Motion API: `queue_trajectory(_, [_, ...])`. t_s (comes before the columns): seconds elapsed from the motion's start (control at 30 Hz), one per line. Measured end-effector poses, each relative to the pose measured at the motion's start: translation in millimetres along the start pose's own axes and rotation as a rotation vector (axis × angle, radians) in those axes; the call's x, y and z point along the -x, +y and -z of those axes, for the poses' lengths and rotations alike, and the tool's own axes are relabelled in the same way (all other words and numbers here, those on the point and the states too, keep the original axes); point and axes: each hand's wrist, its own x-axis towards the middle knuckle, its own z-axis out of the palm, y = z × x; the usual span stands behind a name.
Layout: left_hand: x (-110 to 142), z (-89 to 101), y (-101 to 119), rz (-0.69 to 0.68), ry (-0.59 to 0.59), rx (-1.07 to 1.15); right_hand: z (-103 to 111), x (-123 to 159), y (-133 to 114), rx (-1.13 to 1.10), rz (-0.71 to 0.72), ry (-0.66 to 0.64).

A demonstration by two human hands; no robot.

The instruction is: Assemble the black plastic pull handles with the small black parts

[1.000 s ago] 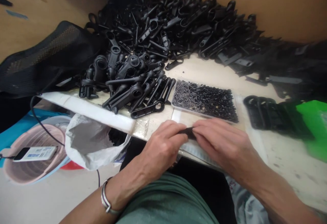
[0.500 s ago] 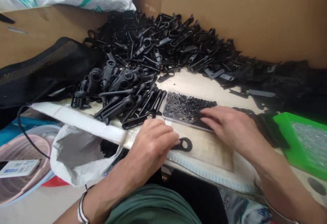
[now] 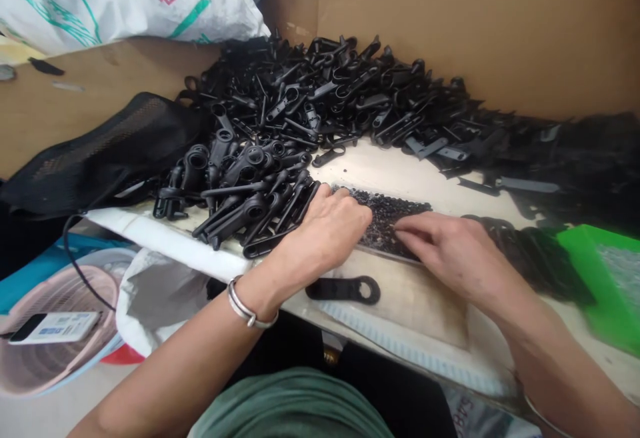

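A shallow clear tray (image 3: 395, 215) full of tiny black parts lies in front of me. My left hand (image 3: 333, 228) is over its left side, fingers curled down and closed, their tips hidden behind the hand. At the tray's right end, my right hand (image 3: 445, 238) has thumb and forefinger pinched together. Whatever is between those fingertips is too small to make out. Nearer the table edge, a flat black plastic arm with a ring end (image 3: 345, 289) lies by itself, touched by neither hand.
A large heap of black plastic arms (image 3: 320, 101) spreads across the back, with more stacked left of the tray. On the right stands a green bin (image 3: 590, 285) of clear small pieces. A white sack (image 3: 150, 305) and a pink basket (image 3: 60, 365) are below at left.
My left hand has left the flat black arm on the table and moved up and right to the tray. My right hand stays at the tray, its fingertips now closer together.
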Motion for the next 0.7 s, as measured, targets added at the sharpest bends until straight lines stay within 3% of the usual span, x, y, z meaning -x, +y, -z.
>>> queue_trajectory(0.17, [10, -7.1, -7, -0.007, 0.038, 0.010, 5, 5, -1, -0.233, -0.009, 0.067])
queue_trajectory(0.33, [11, -16.1, -12, 0.004, 0.045, -0.008, 6, 10, -7, -0.421, -0.184, 0.035])
queue_trajectory(0.7, [13, -17.1, -12, -0.054, 0.013, 0.061, 12, 12, -11, -0.556, -0.220, 0.093])
